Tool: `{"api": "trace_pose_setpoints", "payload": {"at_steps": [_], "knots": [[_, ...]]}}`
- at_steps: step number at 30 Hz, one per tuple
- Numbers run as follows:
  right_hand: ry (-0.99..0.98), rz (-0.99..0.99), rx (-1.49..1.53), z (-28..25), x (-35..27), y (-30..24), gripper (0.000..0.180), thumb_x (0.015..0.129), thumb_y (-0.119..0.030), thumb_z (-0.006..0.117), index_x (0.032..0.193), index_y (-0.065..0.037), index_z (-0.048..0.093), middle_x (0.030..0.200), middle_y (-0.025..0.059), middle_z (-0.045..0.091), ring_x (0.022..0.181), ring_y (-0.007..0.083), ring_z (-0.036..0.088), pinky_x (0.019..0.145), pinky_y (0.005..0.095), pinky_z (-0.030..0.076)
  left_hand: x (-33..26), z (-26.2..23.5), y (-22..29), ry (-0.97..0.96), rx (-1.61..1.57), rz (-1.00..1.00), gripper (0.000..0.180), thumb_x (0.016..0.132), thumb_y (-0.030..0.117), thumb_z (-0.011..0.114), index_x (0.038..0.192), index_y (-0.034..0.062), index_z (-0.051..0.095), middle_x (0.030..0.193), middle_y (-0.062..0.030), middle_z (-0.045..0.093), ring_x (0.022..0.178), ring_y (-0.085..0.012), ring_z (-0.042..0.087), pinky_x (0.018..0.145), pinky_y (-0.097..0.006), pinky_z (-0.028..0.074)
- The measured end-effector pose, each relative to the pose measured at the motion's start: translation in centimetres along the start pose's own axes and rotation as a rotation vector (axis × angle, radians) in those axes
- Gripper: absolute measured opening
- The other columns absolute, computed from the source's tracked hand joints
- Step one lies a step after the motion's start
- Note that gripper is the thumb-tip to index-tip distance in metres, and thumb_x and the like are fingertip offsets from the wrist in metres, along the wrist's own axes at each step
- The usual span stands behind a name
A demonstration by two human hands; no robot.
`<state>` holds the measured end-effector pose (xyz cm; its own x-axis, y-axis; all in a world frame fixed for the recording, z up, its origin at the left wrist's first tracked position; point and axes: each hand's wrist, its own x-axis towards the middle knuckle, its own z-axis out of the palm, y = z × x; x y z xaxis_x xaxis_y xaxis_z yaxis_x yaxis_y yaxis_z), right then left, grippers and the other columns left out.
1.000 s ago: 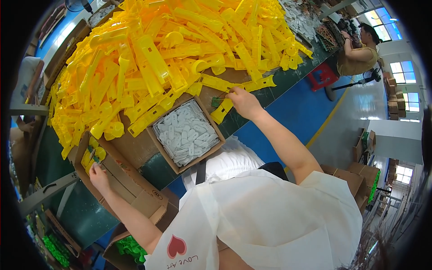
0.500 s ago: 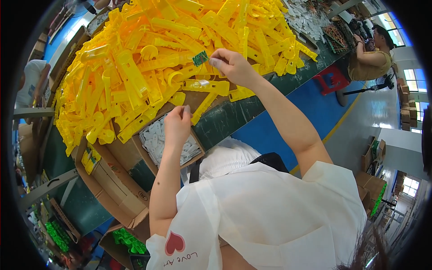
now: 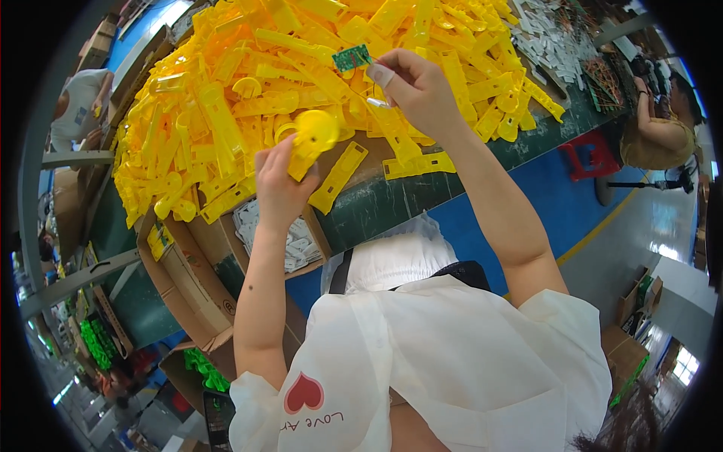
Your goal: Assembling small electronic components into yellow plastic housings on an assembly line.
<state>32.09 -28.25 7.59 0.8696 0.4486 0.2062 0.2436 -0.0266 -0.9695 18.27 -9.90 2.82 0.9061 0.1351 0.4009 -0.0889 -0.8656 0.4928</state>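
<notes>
My left hand (image 3: 280, 181) is closed on a yellow plastic shell (image 3: 316, 129) with a round cup-like end, tilted upward above the near edge of the heap. My right hand (image 3: 423, 94) pinches a small green circuit board (image 3: 351, 58) at its thin wires, so the board sticks out left of the fingertips. A small silvery-white cylinder (image 3: 377, 102) shows just below these fingers; its link to the board is hard to make out. Beneath both hands spreads a large heap of yellow plastic shells (image 3: 222, 124).
A carton of white plastic pieces (image 3: 303, 247) stands by my left forearm, beside an open cardboard box (image 3: 192, 290). Loose yellow shells lie along the green table's edge (image 3: 369, 215). White parts (image 3: 546, 45) are piled far right; a red stool (image 3: 591, 157) and co-workers are beyond.
My left hand has picked up a yellow shell and raised it. My right hand still holds the circuit board, now farther from me and to the right. The whole view has shifted slightly.
</notes>
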Motion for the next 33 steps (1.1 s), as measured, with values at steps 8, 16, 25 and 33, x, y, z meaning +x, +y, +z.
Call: {"api": "trace_pose_setpoints", "payload": {"at_steps": [8,16,25,33], "knots": [[-0.35,0.16,0.075,8.4,-2.4,3.2,0.016,0.081,-0.016,0.054,0.083,0.0,0.056,0.062,0.0037,0.053,0.055,0.0103,0.048,0.052,0.024,0.039,-12.0,-10.1,-2.7,0.049,-0.4,-0.781,0.047,0.076,-0.001,0.054,0.122,0.0026,0.042,0.095,-0.0017,0.056,0.056,-0.0023,0.042,0.049,-0.015,0.037],[-0.602,-0.211,-0.847,17.4,-7.2,4.6,0.02,0.074,-0.012,0.053,0.092,-0.003,0.052,0.079,0.0134,0.058,0.068,0.0286,0.059,0.057,0.0356,0.048,-16.6,-11.4,-6.6,-0.328,0.065,-0.435,0.044,0.066,-0.009,0.046,0.106,0.0067,0.055,0.12,-0.0047,0.045,0.089,-0.0278,0.047,0.084,-0.032,0.041],[-0.849,-0.172,-1.124,21.4,-10.8,8.1,0.009,0.072,-0.011,0.054,0.072,-0.007,0.062,0.074,0.0091,0.059,0.076,0.0266,0.058,0.062,0.0371,0.047,-18.6,-7.0,-9.4,0.001,0.018,-0.395,0.064,0.068,-0.011,0.051,0.126,0.0114,0.037,0.135,-0.0084,0.028,0.113,-0.0332,0.036,0.093,-0.037,0.034],[-0.419,-0.668,-0.447,17.7,-10.8,2.7,0.018,0.068,-0.003,0.064,0.085,-0.006,0.059,0.081,0.0078,0.054,0.065,0.0188,0.057,0.057,0.0239,0.049,-17.2,-11.8,-6.7,-0.07,-0.858,-0.591,0.044,0.071,-0.013,0.046,0.109,0.0085,0.055,0.129,-0.0049,0.036,0.09,-0.015,0.053,0.082,-0.024,0.041]]}}
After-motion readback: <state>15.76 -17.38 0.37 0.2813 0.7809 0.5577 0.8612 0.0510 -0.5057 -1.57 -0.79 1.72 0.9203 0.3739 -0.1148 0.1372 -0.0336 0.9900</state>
